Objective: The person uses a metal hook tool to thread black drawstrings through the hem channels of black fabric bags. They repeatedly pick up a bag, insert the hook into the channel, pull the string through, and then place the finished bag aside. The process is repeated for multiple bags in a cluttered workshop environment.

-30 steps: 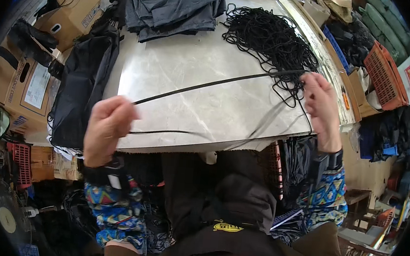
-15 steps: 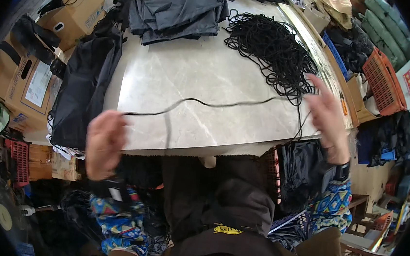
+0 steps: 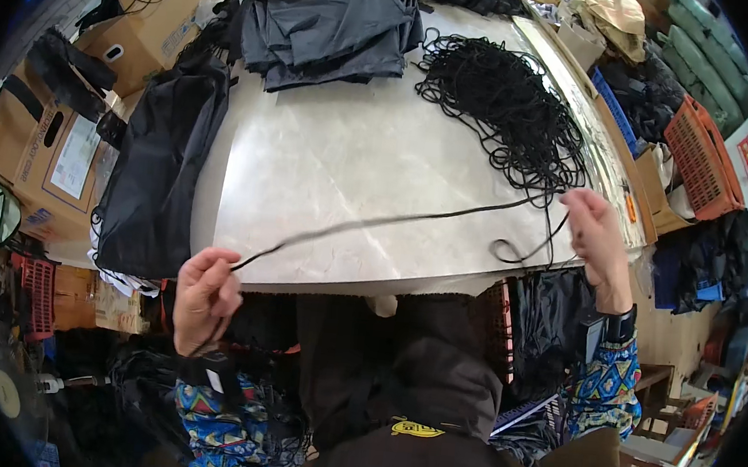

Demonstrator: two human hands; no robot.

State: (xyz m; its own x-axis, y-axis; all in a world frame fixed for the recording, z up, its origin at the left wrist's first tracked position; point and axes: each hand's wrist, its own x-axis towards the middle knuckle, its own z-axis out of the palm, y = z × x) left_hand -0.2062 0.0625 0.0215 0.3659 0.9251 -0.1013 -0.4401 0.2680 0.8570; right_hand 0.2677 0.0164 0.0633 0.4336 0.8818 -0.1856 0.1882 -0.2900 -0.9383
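Observation:
A black cord (image 3: 375, 223) stretches almost straight above the near part of the pale tabletop (image 3: 308, 174). My left hand (image 3: 207, 294) pinches one end at the table's front left, and a short tail hangs down past the palm. At the right, my right hand (image 3: 595, 244) has its fingers closed around the cord near the heap. Below those fingers a loose loop of cord curls on the table edge. Just beyond my right hand lies a tangled heap of black cord (image 3: 501, 102).
Folded black fabric (image 3: 329, 29) is stacked at the far side. A long black fabric piece (image 3: 167, 162) drapes over the left edge, beside cardboard boxes (image 3: 70, 153). Orange crates (image 3: 705, 165) stand beyond the right edge, where an orange-handled tool (image 3: 630, 207) lies.
The cord has gone from wavy to nearly taut. My left hand has moved slightly nearer to me; my right hand, blurred with fingers apart before, has come down and closed on the cord.

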